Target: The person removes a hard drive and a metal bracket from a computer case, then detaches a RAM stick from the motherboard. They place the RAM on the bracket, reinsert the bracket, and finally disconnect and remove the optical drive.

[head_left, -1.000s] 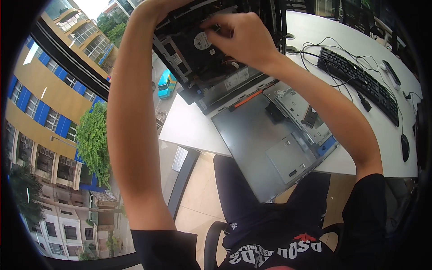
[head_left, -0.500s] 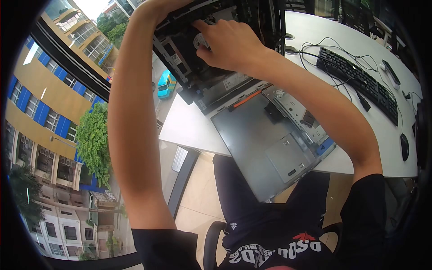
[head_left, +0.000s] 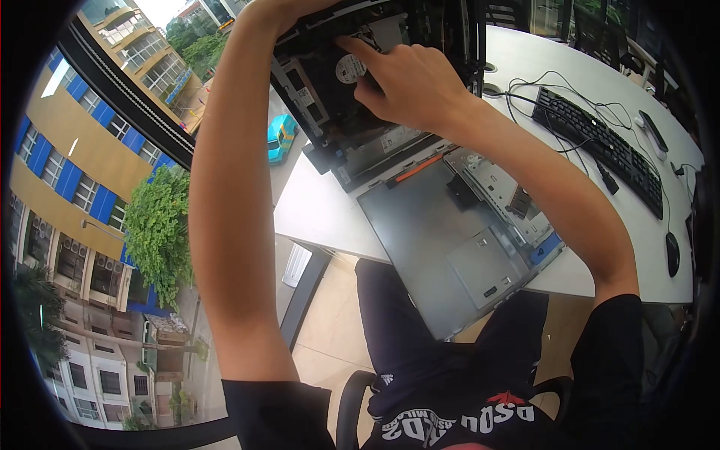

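An open computer case [head_left: 352, 169] stands at the top middle, its dark inside facing me. My right hand [head_left: 412, 82] reaches into it, with the index finger stretched up to the inner parts and the thumb apart from it. Beside the thumb is a round silver part with a label [head_left: 350, 68]. Between thumb and index finger nothing is visible. My left arm goes up along the case's left side; the left hand is beyond the top edge of the view. A grey metal panel [head_left: 420, 232] lies below the case, over the table edge and above my legs.
On the white table [head_left: 319, 206] to the right are a black keyboard [head_left: 600, 142], tangled cables, a black mouse [head_left: 673, 253] and a dark handheld object [head_left: 652, 135]. A chair armrest [head_left: 352, 409] is beside me. A window fills the left side.
The case and panel appear slightly further right in the view. My right hand also appears further right and slightly lower, still inside the case with its index finger extended.
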Available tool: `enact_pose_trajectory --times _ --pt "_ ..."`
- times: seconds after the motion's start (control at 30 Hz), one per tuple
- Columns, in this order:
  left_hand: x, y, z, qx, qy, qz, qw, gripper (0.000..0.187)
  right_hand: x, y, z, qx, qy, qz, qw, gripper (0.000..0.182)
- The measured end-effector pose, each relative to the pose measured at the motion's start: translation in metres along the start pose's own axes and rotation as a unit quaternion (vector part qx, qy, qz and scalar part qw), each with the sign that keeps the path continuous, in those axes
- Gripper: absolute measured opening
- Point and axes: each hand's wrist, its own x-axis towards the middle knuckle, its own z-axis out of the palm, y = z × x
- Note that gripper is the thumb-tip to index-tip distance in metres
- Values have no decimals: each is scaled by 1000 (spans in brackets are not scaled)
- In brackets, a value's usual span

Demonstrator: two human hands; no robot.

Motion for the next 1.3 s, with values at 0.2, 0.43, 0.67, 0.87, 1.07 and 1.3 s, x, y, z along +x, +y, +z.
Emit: enact_pose_trajectory --times 0.2,0.43,0.67,0.87,1.07,1.3 --pt "-12 -5 3 63 55 111 990 74 3 8 3 -23 33 -21 999 49" --pt "1 1 0 28 11 -12 999 80 19 10 -6 -39 -61 32 997 44" --pt "-11 10 0 56 11 24 998 73 24 31 -7 -30 -65 -14 997 58" --pt "17 -17 -4 83 20 116 990 67 46 36 -30 63 -216 59 973 62" --pt "6 -4 -3 81 17 102 991 70 55 40 -30 144 -214 82 963 61" --pt "-14 4 -1 87 19 112 990 70 52 40 -34 181 -232 84 952 63"
